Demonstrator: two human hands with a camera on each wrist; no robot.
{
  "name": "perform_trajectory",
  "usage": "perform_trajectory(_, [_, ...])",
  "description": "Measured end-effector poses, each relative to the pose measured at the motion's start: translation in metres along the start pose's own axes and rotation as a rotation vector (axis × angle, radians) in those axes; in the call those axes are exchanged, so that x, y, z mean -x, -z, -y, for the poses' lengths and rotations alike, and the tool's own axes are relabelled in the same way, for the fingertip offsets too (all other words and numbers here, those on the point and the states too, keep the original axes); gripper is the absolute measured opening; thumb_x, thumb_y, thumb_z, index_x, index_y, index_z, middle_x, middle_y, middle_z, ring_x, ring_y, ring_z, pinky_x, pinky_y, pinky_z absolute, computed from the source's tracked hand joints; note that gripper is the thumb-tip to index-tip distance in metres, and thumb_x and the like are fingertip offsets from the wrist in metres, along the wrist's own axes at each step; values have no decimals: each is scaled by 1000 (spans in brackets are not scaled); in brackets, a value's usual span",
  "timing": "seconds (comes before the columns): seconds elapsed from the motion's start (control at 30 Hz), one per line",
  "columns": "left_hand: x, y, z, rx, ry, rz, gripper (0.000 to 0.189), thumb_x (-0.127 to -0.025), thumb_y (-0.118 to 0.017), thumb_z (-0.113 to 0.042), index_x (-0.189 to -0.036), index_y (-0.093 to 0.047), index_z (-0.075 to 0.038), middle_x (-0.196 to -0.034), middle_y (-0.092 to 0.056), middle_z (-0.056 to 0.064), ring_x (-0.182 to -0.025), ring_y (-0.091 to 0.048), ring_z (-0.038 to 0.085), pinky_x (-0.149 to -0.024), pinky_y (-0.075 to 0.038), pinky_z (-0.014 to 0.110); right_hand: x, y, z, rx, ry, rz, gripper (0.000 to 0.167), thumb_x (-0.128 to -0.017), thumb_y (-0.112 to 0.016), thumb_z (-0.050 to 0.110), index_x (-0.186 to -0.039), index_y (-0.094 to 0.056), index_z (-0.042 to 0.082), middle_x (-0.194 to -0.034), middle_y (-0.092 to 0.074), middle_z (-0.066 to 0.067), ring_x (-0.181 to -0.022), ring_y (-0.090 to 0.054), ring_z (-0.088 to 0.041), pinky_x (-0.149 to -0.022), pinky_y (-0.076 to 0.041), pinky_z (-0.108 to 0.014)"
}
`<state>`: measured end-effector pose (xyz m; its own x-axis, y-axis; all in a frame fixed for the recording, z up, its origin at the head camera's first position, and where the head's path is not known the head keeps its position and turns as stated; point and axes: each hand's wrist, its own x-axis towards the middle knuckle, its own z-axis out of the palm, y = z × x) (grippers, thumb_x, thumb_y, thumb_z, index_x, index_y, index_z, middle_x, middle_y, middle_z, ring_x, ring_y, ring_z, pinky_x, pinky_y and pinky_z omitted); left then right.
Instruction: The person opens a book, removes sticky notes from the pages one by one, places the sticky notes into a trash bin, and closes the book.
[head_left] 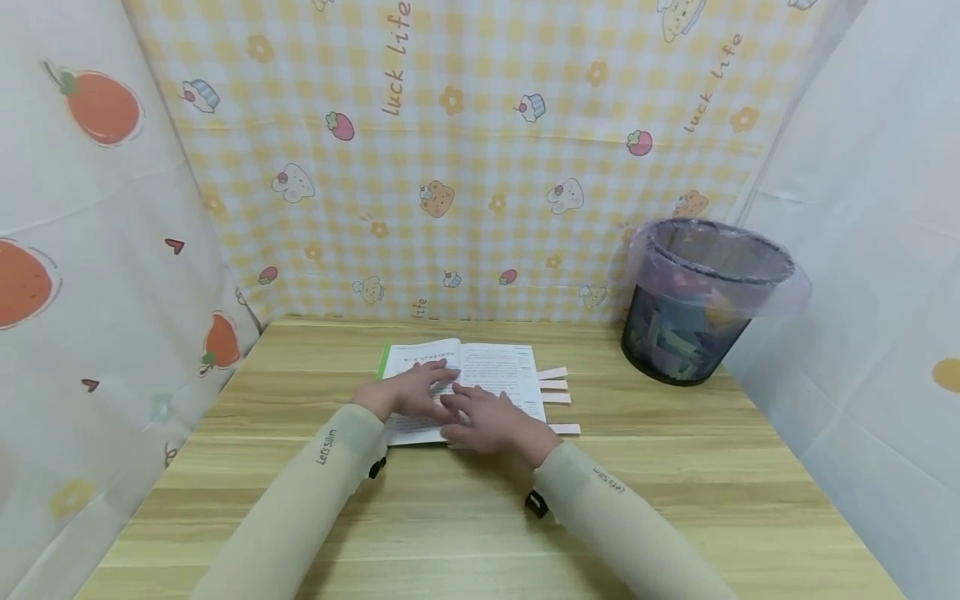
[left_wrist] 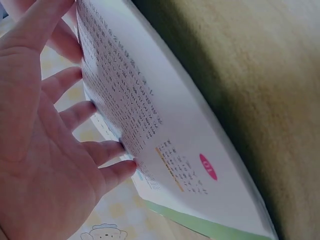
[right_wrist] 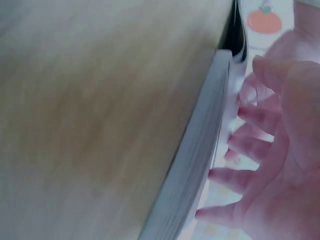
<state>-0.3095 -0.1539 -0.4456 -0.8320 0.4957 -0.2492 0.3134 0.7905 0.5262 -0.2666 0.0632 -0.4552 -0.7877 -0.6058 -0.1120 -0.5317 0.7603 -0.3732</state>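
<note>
An open book with printed pages and a green cover edge lies on the wooden table. My left hand rests on its left page near the middle fold, fingers spread. In the left wrist view, the fingertips of the left hand touch the printed page. My right hand lies over the lower part of the right page, its fingers close to the left hand. The right wrist view has the right hand with its fingertips at the thick stack of pages.
Several pale paper tabs stick out from the book's right side. A dark bin with a purple liner stands at the back right of the table. Patterned cloth hangs behind and along both sides.
</note>
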Motion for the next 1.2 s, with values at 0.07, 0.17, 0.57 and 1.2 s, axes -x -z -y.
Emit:
perform_trajectory(0.07, [1, 0, 0, 5, 5, 3, 97, -91, -87, -48, -172, -40, -21, -185, -17, 14, -168, -9, 57, -134, -19, 72, 1, 4, -5, -10, 5, -20, 60, -113, -53, 51, -161, -56, 16, -170, -51, -11, -158, -48, -37, -127, -39, -69])
perform_trajectory(0.17, [2, 0, -2, 15, 17, 11, 98, -91, -87, -50, -172, -39, -23, -186, -16, 12, -169, -7, 54, -135, -17, 71, 1, 7, -19, 37, -25, -78, 52, -111, -58, 43, -149, -65, 7, -151, -68, -16, -143, -63, -36, -119, -51, -60])
perform_trajectory(0.57, [5, -2, -6, 6, 41, 20, 98, -91, -87, -53, -172, -40, -23, -186, -15, 11, -170, -8, 53, -135, -16, 72, 16, 23, -79, 86, -471, -137, 68, -97, -74, 66, -110, -75, -1, -123, -72, -20, -125, -61, -40, -116, -42, -67])
perform_trajectory(1.2, [7, -1, -1, 28, 43, 11, 100, -92, -87, -53, -173, -38, -23, -186, -14, 10, -170, -7, 50, -136, -14, 72, 18, 25, -87, -3, -474, -156, 82, -96, -79, 60, -139, -63, -8, -129, -67, -22, -117, -61, -37, -106, -47, -60])
